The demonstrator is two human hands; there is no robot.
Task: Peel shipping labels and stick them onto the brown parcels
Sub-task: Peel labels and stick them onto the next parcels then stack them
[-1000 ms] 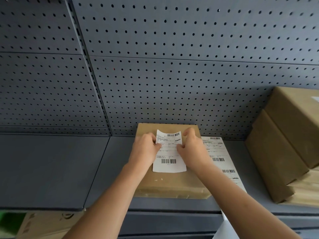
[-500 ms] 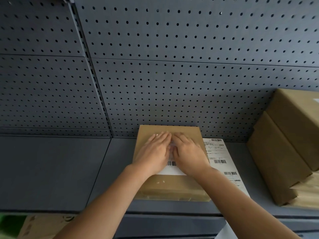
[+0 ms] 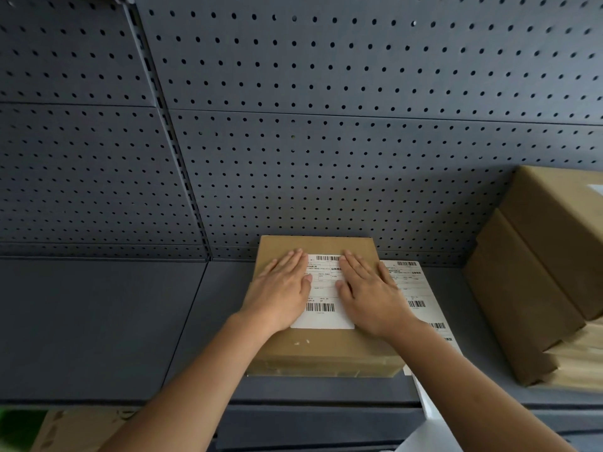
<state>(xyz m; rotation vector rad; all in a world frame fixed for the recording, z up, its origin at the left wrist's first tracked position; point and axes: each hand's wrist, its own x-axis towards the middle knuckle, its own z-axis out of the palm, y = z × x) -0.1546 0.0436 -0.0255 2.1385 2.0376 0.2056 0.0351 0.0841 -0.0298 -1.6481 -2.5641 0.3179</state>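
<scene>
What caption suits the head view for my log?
Left hand and right hand press a white shipping label flat onto a brown parcel on a grey shelf, label strip alongside.

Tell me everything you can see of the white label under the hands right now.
The white label is a rectangular paper sticker with rounded near corners: a barcode along its far edge, small text in ruled boxes, a second barcode lower down, then a blank strip. It lies flat atop the brown parcel, roughly square to it. The left hand and right hand press flat on its sides, fingers straight, hiding most of both side edges.
</scene>
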